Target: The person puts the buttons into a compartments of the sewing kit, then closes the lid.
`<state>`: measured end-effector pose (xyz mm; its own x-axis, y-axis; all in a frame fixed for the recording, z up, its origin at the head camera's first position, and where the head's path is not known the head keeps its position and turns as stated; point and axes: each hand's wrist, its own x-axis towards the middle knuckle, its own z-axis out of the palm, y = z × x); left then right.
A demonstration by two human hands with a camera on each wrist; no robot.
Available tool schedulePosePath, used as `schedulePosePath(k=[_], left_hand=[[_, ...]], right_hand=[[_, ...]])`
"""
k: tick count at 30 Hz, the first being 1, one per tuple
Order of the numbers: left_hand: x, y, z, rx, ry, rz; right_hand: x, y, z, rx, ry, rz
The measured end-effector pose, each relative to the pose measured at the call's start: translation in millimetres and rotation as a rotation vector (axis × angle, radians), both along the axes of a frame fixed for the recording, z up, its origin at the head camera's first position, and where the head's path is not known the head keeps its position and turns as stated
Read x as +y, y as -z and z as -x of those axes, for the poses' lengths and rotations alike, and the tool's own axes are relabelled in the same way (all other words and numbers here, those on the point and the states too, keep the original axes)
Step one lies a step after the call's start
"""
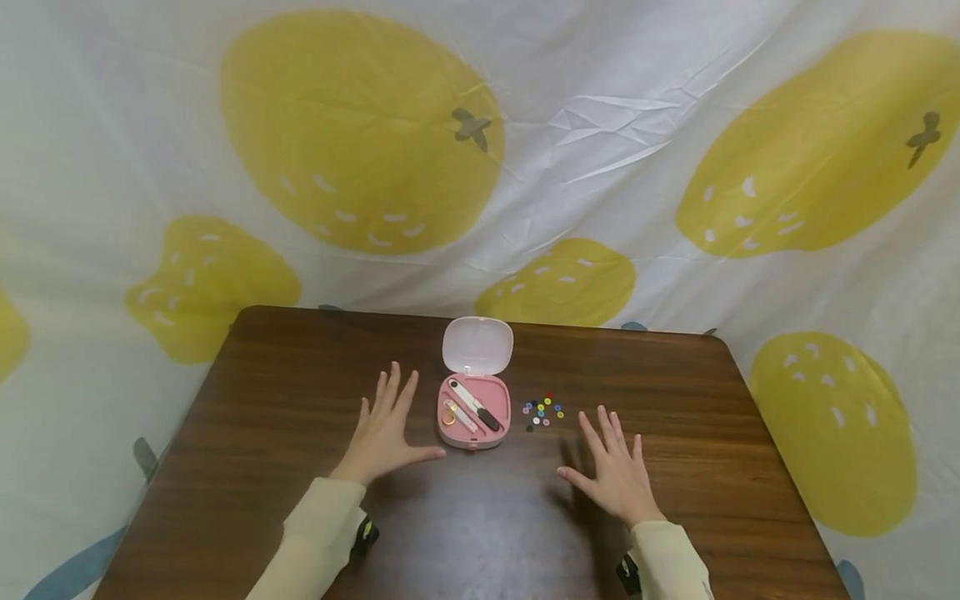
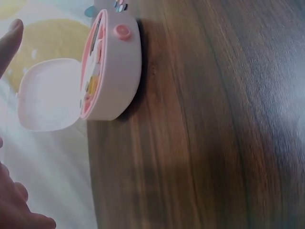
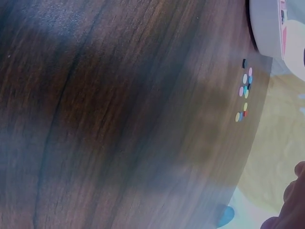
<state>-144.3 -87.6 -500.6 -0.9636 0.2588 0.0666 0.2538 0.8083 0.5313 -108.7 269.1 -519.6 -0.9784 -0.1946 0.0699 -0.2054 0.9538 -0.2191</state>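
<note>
Head view: one rounded pink plastic sewing case (image 1: 474, 414), lid up, lies mid-desk (image 1: 300, 392) on dark wood grain between two flat, splayed hands, left hand (image 1: 385, 433) and right hand (image 1: 618, 475), fingers straight, holding nothing. Perhaps a dozen small round coloured buttons (image 1: 543, 411) lie just beside the case.

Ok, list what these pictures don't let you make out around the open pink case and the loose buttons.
- Small pink plastic case: its contents are too small in the head view and edge-on in the left wrist view.
- Scattered coloured buttons: exact count unclear, tiny and blurred.
- Left hand and right hand: wrist views cut them off at the edges.
</note>
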Motion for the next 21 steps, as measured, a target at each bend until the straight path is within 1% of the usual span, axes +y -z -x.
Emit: schedulePosePath(k=[2,10,12,19,21], left_hand=[[3,2.4,2.4,-0.017,-0.010,-0.036],[13,9.4,11.0,-0.039,-0.031,-0.159],[15,10.9,12.3,-0.043,-0.028,-0.172],[18,16.1,14.7,-0.056,-0.033,-0.201],[19,17.7,15.3,-0.058,-0.038,-0.201]], right_hand=[[0,1.8,1.3,0.005,-0.002,0.003],[-2,2.0,6.7,0.000,0.004,0.019],[-3,1.6,7.6,0.006,0.002,0.032],[-4,2.2,10.2,0.076,-0.020,0.045],[-5,2.9,10.9,0.078,-0.022,0.051]])
